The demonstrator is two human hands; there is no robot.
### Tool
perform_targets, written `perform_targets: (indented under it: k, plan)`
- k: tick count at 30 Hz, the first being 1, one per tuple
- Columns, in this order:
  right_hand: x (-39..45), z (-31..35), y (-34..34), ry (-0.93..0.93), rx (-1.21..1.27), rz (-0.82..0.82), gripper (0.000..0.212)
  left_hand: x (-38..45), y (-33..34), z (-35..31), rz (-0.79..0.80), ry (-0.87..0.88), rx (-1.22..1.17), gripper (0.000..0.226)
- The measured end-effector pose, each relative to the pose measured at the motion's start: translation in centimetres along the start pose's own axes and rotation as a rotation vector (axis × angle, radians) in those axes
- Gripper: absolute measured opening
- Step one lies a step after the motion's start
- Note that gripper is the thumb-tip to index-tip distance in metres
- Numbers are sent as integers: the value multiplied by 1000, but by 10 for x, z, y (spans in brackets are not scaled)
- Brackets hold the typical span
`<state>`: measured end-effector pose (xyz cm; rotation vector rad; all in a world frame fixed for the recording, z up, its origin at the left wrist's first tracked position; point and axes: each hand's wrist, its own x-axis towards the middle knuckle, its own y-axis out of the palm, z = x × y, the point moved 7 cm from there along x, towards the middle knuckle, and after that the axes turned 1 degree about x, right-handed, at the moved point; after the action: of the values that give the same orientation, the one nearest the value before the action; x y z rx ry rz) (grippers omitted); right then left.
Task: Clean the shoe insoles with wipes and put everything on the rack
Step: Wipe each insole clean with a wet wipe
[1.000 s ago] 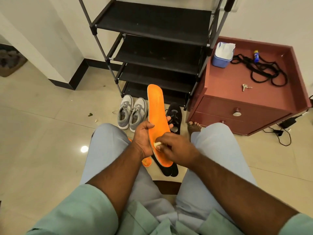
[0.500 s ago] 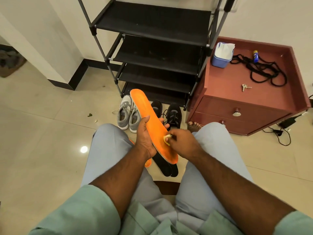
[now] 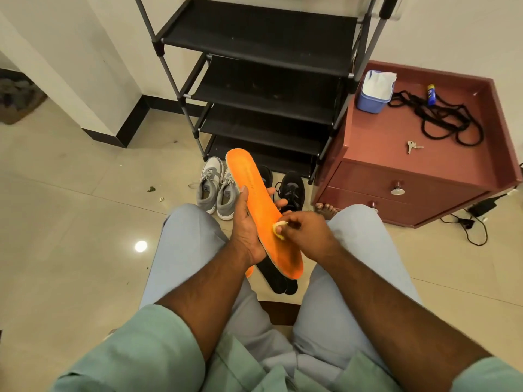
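My left hand grips an orange insole from underneath, its toe end pointing up and to the left. A small crumpled wipe is pinched in my right hand and pressed on the insole's middle. Two black insoles lie on the floor between my knees, and the tip of another orange insole shows under my left wrist. The black shoe rack stands ahead with bare shelves. A blue tub of wipes sits on the red cabinet.
Grey sneakers and black shoes stand on the floor in front of the rack. The cabinet top holds a black cord, keys and a small blue tube. A charger and cable lie at the right. Scraps litter the tiles.
The insole swung from upright to leaning left. My right hand with the wipe slid up from the heel area toward the middle of the insole.
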<state>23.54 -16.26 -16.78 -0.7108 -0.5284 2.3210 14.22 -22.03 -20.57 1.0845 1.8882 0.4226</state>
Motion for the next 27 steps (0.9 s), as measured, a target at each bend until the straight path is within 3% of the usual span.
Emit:
perform_targets:
  k: [3,5,7,12,15,17,22,25,27]
  plan:
    - [2,2,-3,-13,-88,-24,26,0,1,0,-20,-4,40,85]
    - [-10,24,8,-177,-55,49,21,2,-1,1,-33,-22,19,89]
    - [-19,36,14,-306,-142,8,20,3,-3,1,-36,-31,5,91]
    - [1,11,6,-109,-464,-49,32,3,-1,6,-25,-43,21,94]
    - [-13,40,17,-380,-507,-79,35,4,-2,6,-43,-47,9,90]
    - [-22,48,24,-457,-515,-94,44,4,-3,3,-47,-37,-2,89]
    - [0,23,10,-222,-554,-111,38,1,-2,0,-36,-37,-13,94]
    - [-17,49,25,-520,-555,-54,30,0,-4,-3,-55,-40,-29,92]
    - [-24,51,30,-578,-564,-46,30,1,-5,-5,-53,-45,-48,91]
